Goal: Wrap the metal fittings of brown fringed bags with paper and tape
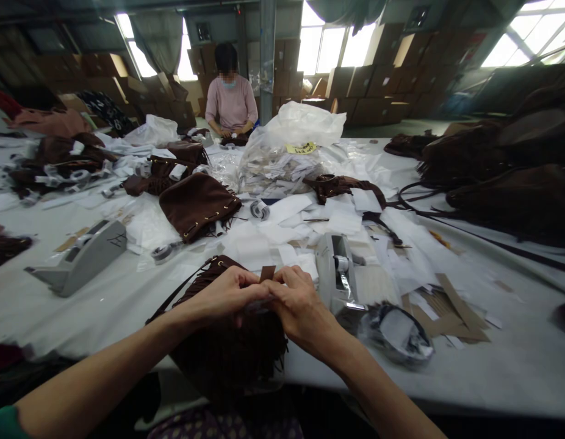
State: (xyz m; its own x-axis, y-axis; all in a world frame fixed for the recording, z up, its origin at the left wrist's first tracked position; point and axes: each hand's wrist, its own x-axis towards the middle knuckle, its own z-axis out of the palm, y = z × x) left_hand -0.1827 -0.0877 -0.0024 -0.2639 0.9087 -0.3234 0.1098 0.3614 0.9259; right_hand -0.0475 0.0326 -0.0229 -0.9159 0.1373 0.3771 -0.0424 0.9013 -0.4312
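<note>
Both hands meet over a dark brown fringed bag (246,353) at the table's front edge. A short flat brown strip (267,273) sticks up between the fingertips. My left hand (234,289) pinches at its lower end from the left. From the right, my right hand (296,299) closes on the same spot, thumb and fingers pressed together. Something shiny and clear shows just under the fingers; its kind is not plain. The bag's thin strap and gold eyelets (221,262) show behind my left wrist. Beside my right hand stands a grey tape dispenser (326,271).
Another tape dispenser (88,256) stands left. Ahead lie a brown bag (197,207), white paper sheets (287,210) and a filled plastic sack (287,158). Cardboard strips (460,311) and a plastic-wrapped roll (396,335) lie right, below piled bags (506,171). A person (232,100) works opposite.
</note>
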